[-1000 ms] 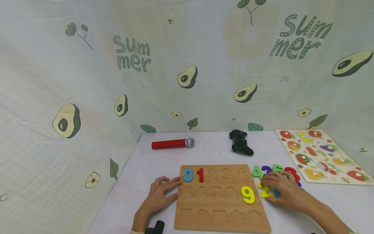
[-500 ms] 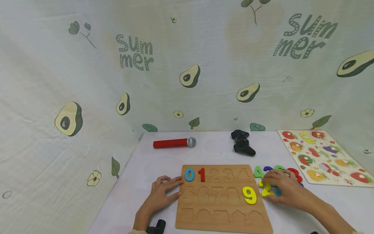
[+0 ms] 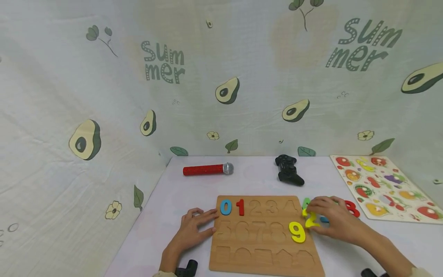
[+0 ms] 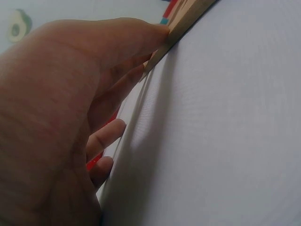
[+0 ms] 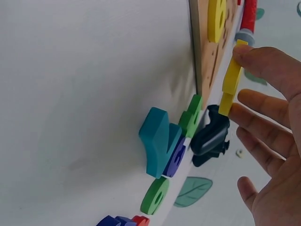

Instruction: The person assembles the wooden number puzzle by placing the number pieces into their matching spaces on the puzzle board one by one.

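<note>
My right hand (image 3: 337, 219) pinches a yellow number 2 (image 3: 312, 220) between thumb and fingertips, just off the right edge of the wooden number board (image 3: 256, 238). In the right wrist view the yellow piece (image 5: 231, 77) is seen edge-on, raised above the table. On the board lie a blue 0 (image 3: 226, 207), a red 1 (image 3: 240, 207) and a yellow 9 (image 3: 297, 232). My left hand (image 3: 194, 229) rests with fingers extended, fingertips at the board's left edge. Below the right hand lie a teal 7 (image 5: 157, 141), a green 4 (image 5: 190, 117) and other numbers.
A red microphone (image 3: 204, 170) and a black game controller (image 3: 288, 170) lie behind the board. At the right stands a fruit puzzle board (image 3: 387, 188) lying flat. A red 8 (image 3: 352, 209) sits beyond the right hand. Patterned cloth (image 3: 256, 127) hangs behind the table.
My right hand has lifted the yellow 2 from among the loose numbers and shifted slightly left towards the board. The left hand stays at the board's edge.
</note>
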The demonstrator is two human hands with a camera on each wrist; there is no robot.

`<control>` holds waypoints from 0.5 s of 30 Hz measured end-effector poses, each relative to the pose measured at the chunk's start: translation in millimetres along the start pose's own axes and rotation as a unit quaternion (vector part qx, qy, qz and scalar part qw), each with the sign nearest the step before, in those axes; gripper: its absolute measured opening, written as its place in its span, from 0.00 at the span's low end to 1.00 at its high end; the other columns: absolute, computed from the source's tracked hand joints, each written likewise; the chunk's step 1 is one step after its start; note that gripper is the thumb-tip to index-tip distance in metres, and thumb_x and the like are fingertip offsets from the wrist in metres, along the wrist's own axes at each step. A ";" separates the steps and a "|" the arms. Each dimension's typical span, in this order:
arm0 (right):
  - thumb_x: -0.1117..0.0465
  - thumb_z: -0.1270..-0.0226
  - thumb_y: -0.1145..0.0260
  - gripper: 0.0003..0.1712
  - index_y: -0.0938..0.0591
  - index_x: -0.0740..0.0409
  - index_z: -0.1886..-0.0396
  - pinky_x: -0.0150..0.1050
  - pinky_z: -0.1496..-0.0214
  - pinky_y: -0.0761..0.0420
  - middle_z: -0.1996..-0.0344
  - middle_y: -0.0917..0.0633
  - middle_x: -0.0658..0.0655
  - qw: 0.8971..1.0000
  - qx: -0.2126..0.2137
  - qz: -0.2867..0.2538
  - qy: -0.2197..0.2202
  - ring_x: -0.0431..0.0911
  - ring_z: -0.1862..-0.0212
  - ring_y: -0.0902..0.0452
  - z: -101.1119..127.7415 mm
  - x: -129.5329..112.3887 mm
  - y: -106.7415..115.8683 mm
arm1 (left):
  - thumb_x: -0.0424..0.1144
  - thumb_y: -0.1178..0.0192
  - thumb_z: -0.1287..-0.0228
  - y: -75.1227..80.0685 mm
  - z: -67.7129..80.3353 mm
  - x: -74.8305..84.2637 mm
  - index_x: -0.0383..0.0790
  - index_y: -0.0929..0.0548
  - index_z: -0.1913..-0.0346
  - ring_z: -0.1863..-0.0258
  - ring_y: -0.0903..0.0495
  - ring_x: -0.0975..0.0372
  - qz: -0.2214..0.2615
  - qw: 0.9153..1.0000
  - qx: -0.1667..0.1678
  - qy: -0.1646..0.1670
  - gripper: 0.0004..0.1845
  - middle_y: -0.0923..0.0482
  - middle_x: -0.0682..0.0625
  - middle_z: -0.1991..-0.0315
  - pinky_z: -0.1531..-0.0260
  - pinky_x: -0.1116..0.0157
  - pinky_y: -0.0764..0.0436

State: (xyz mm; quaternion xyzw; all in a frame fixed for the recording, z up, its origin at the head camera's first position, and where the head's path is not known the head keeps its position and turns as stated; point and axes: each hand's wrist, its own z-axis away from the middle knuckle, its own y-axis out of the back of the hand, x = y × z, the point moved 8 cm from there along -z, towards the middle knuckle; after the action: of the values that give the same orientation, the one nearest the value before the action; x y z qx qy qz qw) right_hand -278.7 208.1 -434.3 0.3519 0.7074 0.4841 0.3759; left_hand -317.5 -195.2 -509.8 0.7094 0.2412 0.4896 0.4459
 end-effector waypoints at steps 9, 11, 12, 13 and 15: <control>0.48 0.52 0.18 0.21 0.13 0.44 0.57 0.67 0.44 0.41 0.52 0.16 0.49 1.000 -0.006 -0.011 0.006 0.58 0.43 0.27 -7.9 -5.0 1.8 | 0.59 0.38 0.34 1.1 0.9 2.1 0.67 0.21 0.35 0.37 0.39 0.56 0.005 1.000 0.003 -0.002 0.24 0.30 0.66 0.31 0.44 0.44 0.42; 0.48 0.52 0.18 0.21 0.13 0.44 0.57 0.67 0.43 0.41 0.52 0.16 0.50 1.000 -0.007 -0.012 0.006 0.58 0.43 0.27 -9.5 -6.2 1.4 | 0.58 0.38 0.34 1.0 1.2 2.4 0.67 0.21 0.35 0.37 0.39 0.56 0.006 1.000 0.003 -0.003 0.24 0.30 0.66 0.31 0.44 0.44 0.42; 0.48 0.52 0.18 0.21 0.13 0.44 0.57 0.67 0.43 0.41 0.52 0.16 0.50 1.000 -0.008 -0.012 0.007 0.58 0.43 0.27 -10.4 -7.0 1.5 | 0.58 0.38 0.34 1.0 1.4 2.6 0.67 0.21 0.35 0.37 0.39 0.56 0.006 1.000 0.004 -0.003 0.24 0.30 0.66 0.31 0.44 0.44 0.41; 0.47 0.52 0.18 0.21 0.13 0.44 0.57 0.67 0.43 0.42 0.52 0.16 0.49 1.000 -0.008 -0.012 0.007 0.58 0.43 0.27 -11.5 -7.9 1.6 | 0.58 0.38 0.34 1.2 1.5 2.6 0.67 0.21 0.35 0.37 0.39 0.56 0.007 1.000 0.004 -0.004 0.24 0.30 0.66 0.31 0.44 0.44 0.41; 0.47 0.52 0.18 0.22 0.13 0.44 0.57 0.67 0.43 0.42 0.52 0.16 0.49 1.000 -0.008 -0.009 0.009 0.58 0.43 0.27 -14.3 -9.7 1.7 | 0.58 0.38 0.34 1.4 1.7 2.7 0.66 0.21 0.35 0.37 0.39 0.56 0.007 1.000 0.005 -0.004 0.24 0.30 0.66 0.31 0.44 0.44 0.41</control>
State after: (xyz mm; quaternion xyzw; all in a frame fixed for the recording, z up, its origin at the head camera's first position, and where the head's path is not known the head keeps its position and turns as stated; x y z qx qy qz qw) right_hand -286.4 194.2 -427.2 0.3380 0.7099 0.4899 0.3766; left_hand -315.0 -194.4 -507.5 0.7149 0.2368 0.4890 0.4401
